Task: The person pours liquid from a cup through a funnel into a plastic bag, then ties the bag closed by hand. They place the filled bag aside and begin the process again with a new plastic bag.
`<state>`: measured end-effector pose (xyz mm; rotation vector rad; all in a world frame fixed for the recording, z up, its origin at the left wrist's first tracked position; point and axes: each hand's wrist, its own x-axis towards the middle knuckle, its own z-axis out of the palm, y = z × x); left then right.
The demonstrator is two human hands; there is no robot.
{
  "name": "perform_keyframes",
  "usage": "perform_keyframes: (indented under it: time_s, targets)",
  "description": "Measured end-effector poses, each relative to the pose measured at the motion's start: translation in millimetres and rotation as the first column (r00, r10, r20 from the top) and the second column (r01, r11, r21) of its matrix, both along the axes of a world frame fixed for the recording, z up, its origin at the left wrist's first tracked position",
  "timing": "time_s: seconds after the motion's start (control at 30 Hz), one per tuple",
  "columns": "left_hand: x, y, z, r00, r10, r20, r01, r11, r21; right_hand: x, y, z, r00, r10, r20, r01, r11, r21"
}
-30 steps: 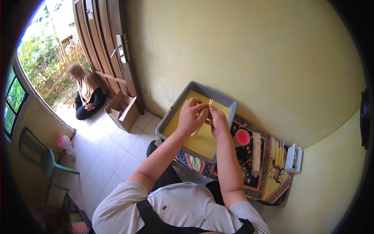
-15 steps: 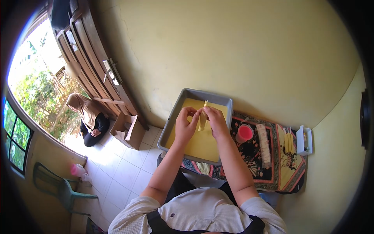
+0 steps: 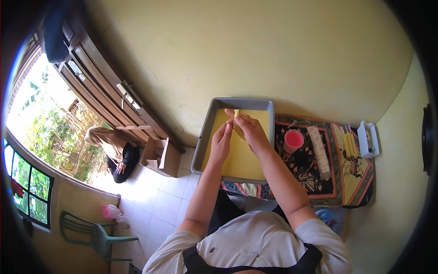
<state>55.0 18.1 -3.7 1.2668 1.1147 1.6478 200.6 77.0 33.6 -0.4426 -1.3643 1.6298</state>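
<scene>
Both my hands are raised over a grey tub [image 3: 206,132] with a yellow surface inside. My right hand [image 3: 253,133] is closed round a slim pale-yellow piece [image 3: 237,113], thumb across it near its whitish top end. Its lower part runs down against the right palm, partly hidden by the fingers. My left hand [image 3: 221,143] is closed too, with thumb and fingertips pinched together at the left side of the piece.
Right of the tub, a patterned cloth [image 3: 337,183] holds a cup of red stuff [image 3: 293,140], a long pale strip [image 3: 319,150], several yellow sticks [image 3: 350,144] and a white tray [image 3: 363,140]. A person [image 3: 119,153] sits by the doorway beside a cardboard box [image 3: 169,160]. A green chair [image 3: 100,239] stands lower left.
My hands have shifted around the piece: the right fingers now cover more of its length. The camera view has shifted, and the seated person has bent further forward.
</scene>
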Motion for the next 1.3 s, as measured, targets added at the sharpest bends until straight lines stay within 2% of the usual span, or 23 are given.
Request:
perform_keyframes:
  time_s: [0.17, 0.3, 0.4, 0.47, 0.6, 0.7, 0.8, 0.97, 1.07, 1.2, 1.27, 1.3]
  targets:
    - [-2.0, -0.3, -2.0, 1.0, -0.025, 0.003, 0.025, 0.997, -0.066, -0.7, 2.0, -3.8, 0.999, -0.028, 0.035, 0.026, 0.998, 0.052]
    - [-1.3, -4.0, 5.2, 0.973, -0.095, 0.211, 0.119, 0.987, -0.107, 0.2, 0.7, -4.0, 0.999, 0.023, 0.04, -0.023, 1.0, 0.0]
    - [-6.9, -3.3, 2.3, 0.939, -0.152, 0.31, 0.192, 0.976, -0.102, -0.9, 3.8, -9.7, 0.997, 0.057, 0.044, -0.059, 0.998, 0.037]
    - [-12.3, -2.3, -5.1, 0.912, -0.196, 0.36, 0.243, 0.966, -0.088, -1.5, 2.7, -9.8, 0.997, 0.083, -0.003, -0.083, 0.996, -0.038]
    - [-6.4, -4.6, -1.3, 0.935, -0.182, 0.303, 0.219, 0.972, -0.091, 1.0, 1.4, -9.0, 0.988, 0.142, -0.068, -0.151, 0.976, -0.159]
    - [-2.8, -6.1, 1.8, 0.952, -0.159, 0.262, 0.19, 0.977, -0.098, -1.7, 0.9, -8.2, 0.997, 0.079, -0.005, -0.079, 0.994, -0.073]
    - [-1.2, -2.1, -4.6, 0.974, -0.09, 0.209, 0.113, 0.988, -0.101, -1.0, 7.0, -14.2, 0.996, 0.054, 0.073, -0.049, 0.997, -0.062]
    - [5.1, -0.5, 2.3, 0.991, -0.027, 0.128, 0.032, 0.999, -0.04, -5.5, 5.9, -18.7, 0.994, 0.03, 0.105, -0.014, 0.989, -0.15]
    - [1.7, 0.7, 4.0, 0.996, 0.029, -0.088, -0.029, 1.0, 0.01, -7.7, -7.6, -3.9, 0.988, -0.007, 0.156, 0.041, 0.976, -0.215]
    - [-1.0, 7.0, -2.6, 0.962, 0.153, -0.226, -0.149, 0.988, 0.038, -11.0, -9.0, -7.7, 0.964, 0.028, 0.265, 0.051, 0.957, -0.285]
    - [-2.2, 7.4, -3.7, 0.931, 0.211, -0.299, -0.214, 0.976, 0.022, -17.9, -13.9, -10.1, 0.982, -0.01, 0.186, 0.063, 0.958, -0.28]
    - [-0.8, 6.2, 0.7, 0.875, 0.269, -0.402, -0.266, 0.962, 0.064, -20.1, -16.1, -10.8, 0.989, -0.029, 0.146, 0.069, 0.958, -0.278]
